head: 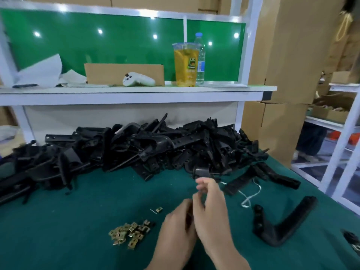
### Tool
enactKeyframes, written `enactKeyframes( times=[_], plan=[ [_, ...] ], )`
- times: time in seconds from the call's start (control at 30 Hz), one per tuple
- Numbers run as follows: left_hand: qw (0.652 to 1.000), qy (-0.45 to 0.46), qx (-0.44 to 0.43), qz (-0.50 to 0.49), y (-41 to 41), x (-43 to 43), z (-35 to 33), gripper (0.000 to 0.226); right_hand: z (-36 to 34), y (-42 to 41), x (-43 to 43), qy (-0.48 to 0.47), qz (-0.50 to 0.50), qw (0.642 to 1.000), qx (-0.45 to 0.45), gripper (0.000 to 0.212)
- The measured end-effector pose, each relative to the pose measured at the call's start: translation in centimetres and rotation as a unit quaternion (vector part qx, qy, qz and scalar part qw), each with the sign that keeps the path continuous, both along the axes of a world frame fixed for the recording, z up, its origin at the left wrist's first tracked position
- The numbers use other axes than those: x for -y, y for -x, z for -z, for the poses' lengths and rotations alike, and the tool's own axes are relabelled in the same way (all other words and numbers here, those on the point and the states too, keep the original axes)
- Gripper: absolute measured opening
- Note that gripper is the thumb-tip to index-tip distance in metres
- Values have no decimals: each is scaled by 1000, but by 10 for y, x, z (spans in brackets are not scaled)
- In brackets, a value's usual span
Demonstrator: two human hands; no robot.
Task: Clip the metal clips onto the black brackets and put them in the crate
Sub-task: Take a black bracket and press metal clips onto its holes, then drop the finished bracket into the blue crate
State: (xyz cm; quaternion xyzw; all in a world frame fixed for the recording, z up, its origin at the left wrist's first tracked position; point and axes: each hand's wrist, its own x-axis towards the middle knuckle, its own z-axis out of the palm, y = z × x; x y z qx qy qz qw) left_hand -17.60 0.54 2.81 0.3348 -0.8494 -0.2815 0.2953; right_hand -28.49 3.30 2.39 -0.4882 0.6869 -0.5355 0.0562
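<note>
A long heap of black brackets (pixel 148 151) lies across the back of the green table. A small pile of brass metal clips (pixel 128 233) sits front centre, with one stray clip (pixel 159 210) beyond it. My hands meet just right of the clips. My right hand (pixel 211 213) is raised with curled fingers and seems to pinch a small blurred piece at its fingertips. My left hand (pixel 178 228) curls against its palm side; what it holds is hidden. One L-shaped bracket (pixel 282 225) lies alone to the right. No crate is in view.
A white string (pixel 251 193) lies between the heap and the L-shaped bracket. The shelf above holds a yellow drink cup (pixel 186 67), a water bottle (pixel 200 59), a white controller (pixel 139 79) and a cardboard piece. Cardboard boxes and white racks stand on the right.
</note>
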Motion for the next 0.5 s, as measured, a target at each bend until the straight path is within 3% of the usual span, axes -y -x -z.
enactKeyframes(
  times=[0.17,0.27,0.33,0.5],
  plan=[
    [969,183,132,-102,-62,29,28,41,21,-29,26,-55,-58,997,-18,27],
    [958,136,216,-133,-91,44,38,80,28,-44,42,-105,-112,988,-9,31],
    [961,79,232,-125,-104,54,49,92,30,-52,50,-125,-145,981,33,32],
    [977,84,180,-74,-100,58,54,71,34,-57,57,-140,-203,962,116,31]
  ],
)
